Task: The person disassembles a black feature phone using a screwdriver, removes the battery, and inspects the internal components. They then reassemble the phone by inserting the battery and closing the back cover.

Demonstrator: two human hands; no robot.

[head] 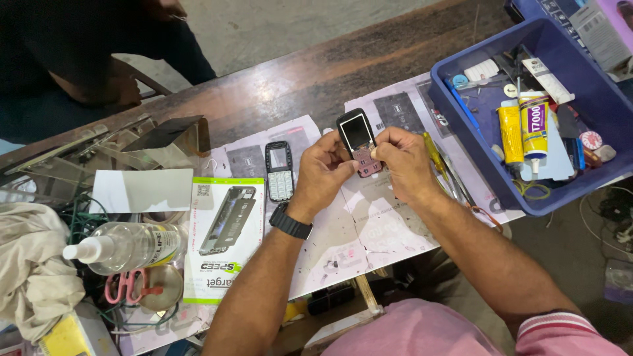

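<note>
While gripped: two hands (369, 165), one phone (358, 140).

- Soft, even daylight is lighting the bench; shadows are staying faint.
- Glare is showing on the clear bottle (132, 245) and the glossy wooden table (310, 76).
- Top-left corner is sitting dark.
- Wide-angle lens is bending the edges; centre is staying sharp.

Blue bin (597, 99) of glue tubes (533, 125); spray bottle (125, 246); scissors (128, 287).
</note>
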